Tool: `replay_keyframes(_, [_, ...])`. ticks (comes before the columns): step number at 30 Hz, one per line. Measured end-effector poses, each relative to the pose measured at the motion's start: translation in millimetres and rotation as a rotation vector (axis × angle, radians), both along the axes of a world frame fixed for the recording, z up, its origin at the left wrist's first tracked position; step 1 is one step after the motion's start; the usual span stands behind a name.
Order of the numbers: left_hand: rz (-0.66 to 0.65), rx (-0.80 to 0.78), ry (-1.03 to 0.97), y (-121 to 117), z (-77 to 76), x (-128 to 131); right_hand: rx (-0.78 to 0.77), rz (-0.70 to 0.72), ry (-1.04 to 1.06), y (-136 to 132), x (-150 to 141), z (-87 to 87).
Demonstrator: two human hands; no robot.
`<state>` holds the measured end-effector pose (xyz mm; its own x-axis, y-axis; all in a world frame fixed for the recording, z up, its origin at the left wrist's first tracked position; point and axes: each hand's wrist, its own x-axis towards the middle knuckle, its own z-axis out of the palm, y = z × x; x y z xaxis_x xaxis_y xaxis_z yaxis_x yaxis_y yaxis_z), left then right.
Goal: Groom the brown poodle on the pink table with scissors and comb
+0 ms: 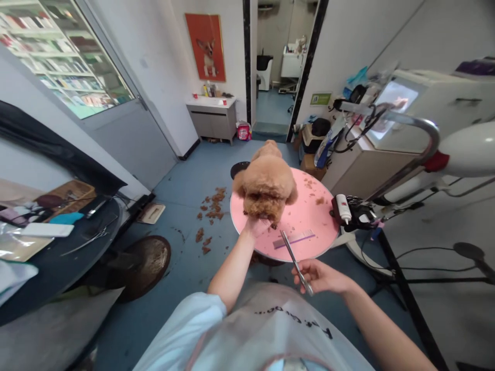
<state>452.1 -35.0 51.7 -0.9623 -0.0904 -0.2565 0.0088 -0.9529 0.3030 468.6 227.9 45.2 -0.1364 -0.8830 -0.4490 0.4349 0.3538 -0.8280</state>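
Observation:
A small brown curly dog (266, 183) stands on a round pink grooming table (309, 216), facing me. My left hand (256, 225) is closed under the dog's chin, holding its muzzle. My right hand (320, 275) sits nearer my body and grips a pair of scissors (294, 260), whose blades point up toward the dog's chest. A purple comb (294, 239) lies on the pink table just right of the blades.
Clumps of cut brown fur (212, 206) lie on the blue floor left of the table. A clipper (342, 207) and cables sit at the table's right edge under a metal grooming arm (413, 129). A dark round table (58, 252) with tools is at left.

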Motion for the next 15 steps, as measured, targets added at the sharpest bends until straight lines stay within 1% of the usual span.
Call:
replay_keyframes(2, [0.004,0.063,0.003,3,6.6,3,-0.011,0.164,-0.041,-14,-11,25.3])
replay_keyframes(4, [0.013,0.073,-0.013,5,8.2,7,-0.062,0.271,-0.066,-33,-25,47.7])
replay_keyframes(6, [0.023,0.087,-0.023,6,9.3,9,-0.129,0.322,-0.062,-54,-40,67.8])
replay_keyframes(8, [0.036,0.109,-0.039,6,12.7,10,-0.158,0.337,-0.024,-74,-52,85.8])
replay_keyframes(11, [0.053,0.092,-0.064,5,20.3,14,-0.090,0.370,0.060,-97,-56,106.6])
replay_keyframes(13, [0.068,0.023,-0.070,4,23.5,17,-0.011,0.410,0.098,-105,-53,114.9])
replay_keyframes(15, [0.081,-0.052,-0.076,4,23.4,19,0.028,0.440,0.101,-109,-47,118.9])
